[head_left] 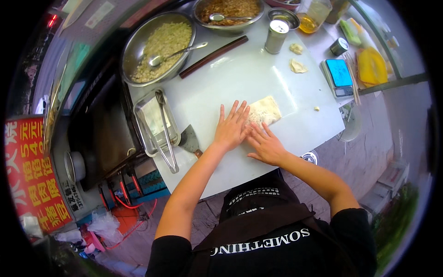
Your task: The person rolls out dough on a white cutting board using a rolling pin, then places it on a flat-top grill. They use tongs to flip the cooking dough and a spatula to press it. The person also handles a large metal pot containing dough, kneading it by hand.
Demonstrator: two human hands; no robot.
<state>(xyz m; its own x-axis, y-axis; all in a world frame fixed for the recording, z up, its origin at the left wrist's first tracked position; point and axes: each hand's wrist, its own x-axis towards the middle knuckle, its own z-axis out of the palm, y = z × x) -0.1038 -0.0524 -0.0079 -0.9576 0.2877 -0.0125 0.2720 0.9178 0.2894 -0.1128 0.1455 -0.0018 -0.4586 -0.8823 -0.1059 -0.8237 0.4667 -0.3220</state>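
Observation:
On the white work board [295, 99] lies a flat, pale rectangle of dough [266, 110] with small dark specks on it. My left hand [232, 123] rests at its left end, palm down, fingers stretched out and a little apart. Just to the right and nearer, my right hand [265, 143] lies flat too, its fingertips at the dough's near edge. The hands meet at the fingers and cover part of the dough's left end. A scraper with a wide metal blade [189, 140] lies beside my left wrist.
Left on the board stands a metal tray [146, 104] holding tongs [164, 124]. A dark rolling pin [213, 57] lies below two bowls of filling [168, 39] [228, 10]. Dough scraps [297, 66], a metal shaker [277, 37] and a scale [338, 74] are at the right. A griddle [104, 122] adjoins the board's left.

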